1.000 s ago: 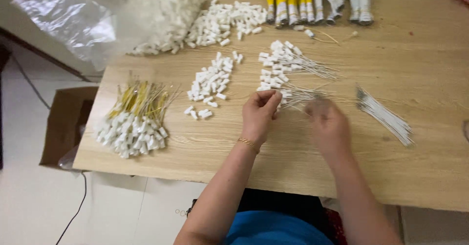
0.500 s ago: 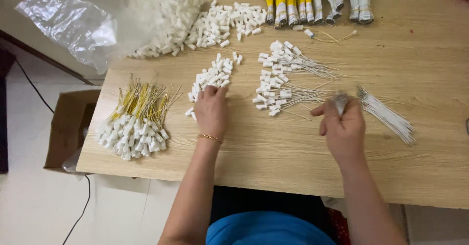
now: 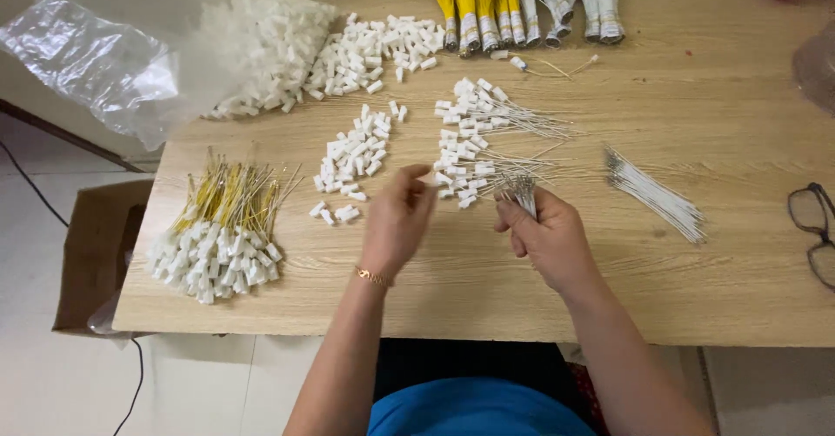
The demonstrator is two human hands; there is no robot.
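Left hand back from loose connectors, fingers curled, grip unclear; right hand clasping wires.

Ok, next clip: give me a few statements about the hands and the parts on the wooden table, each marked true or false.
1. The right hand grips a small bunch of thin white wires. True.
2. The left hand rests on the heap of yellow-wired white connectors. False: it is over the table's middle, near the loose small white plastic connectors.
3. Dark-framed glasses lie at the table's right edge. True.
4. The clear plastic bag sits at the right. False: it is at the far left.
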